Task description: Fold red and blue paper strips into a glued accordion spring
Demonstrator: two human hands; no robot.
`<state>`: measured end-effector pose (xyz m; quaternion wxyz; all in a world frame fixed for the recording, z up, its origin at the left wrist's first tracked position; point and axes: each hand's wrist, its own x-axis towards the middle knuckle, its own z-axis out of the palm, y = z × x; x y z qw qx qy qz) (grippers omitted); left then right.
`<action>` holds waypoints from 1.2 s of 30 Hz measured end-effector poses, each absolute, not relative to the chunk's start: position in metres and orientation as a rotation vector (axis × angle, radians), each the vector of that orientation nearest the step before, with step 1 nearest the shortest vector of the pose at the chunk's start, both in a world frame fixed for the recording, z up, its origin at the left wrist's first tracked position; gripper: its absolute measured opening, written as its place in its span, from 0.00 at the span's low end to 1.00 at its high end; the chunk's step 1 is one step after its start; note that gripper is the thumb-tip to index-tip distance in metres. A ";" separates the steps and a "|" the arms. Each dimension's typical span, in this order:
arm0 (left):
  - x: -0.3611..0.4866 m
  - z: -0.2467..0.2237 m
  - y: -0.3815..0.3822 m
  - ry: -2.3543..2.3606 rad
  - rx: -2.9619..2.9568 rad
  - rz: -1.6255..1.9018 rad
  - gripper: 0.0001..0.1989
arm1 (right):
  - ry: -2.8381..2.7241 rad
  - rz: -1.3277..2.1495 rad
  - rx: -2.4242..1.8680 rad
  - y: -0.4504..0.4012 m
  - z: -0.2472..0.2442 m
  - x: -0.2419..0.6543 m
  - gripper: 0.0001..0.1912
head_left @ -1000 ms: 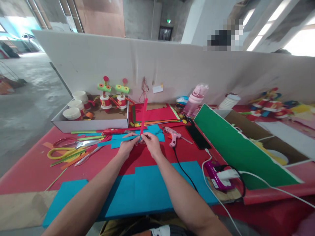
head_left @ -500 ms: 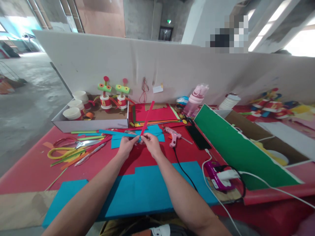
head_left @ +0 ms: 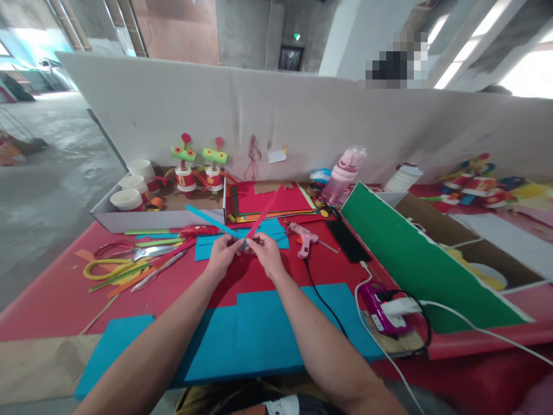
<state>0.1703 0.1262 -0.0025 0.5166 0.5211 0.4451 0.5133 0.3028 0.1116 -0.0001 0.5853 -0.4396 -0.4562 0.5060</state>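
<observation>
Both my hands meet over the middle of the red table, fingertips pinched close together. My left hand (head_left: 225,252) is closed at the near end of a blue paper strip (head_left: 209,219), which points up to the left. My right hand (head_left: 262,249) pinches at the base of a red paper strip (head_left: 265,213), which slants up to the right. The two strips meet between my fingers in a V; the join itself is mostly hidden. Blue paper pieces (head_left: 274,231) lie flat on the table just behind my hands.
Scissors (head_left: 151,252), a pen (head_left: 159,271) and paper strips lie left. A pink glue gun (head_left: 305,239), phone (head_left: 348,241) and purple power strip (head_left: 384,311) sit right, with trailing cables. Behind stand a white box (head_left: 159,218) with paper-cup figures and a pink bottle (head_left: 345,173).
The blue strip has swung up from lying nearly level to the left. The red strip has tilted further right. My hands have stayed in nearly the same place.
</observation>
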 end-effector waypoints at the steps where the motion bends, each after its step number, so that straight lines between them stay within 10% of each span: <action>1: 0.170 -0.002 0.126 1.060 1.259 1.236 0.16 | -1.057 1.203 -1.020 0.112 0.000 0.303 0.15; 36: 0.171 0.007 0.123 0.964 1.217 1.204 0.13 | -0.781 1.447 -0.857 0.115 -0.005 0.301 0.16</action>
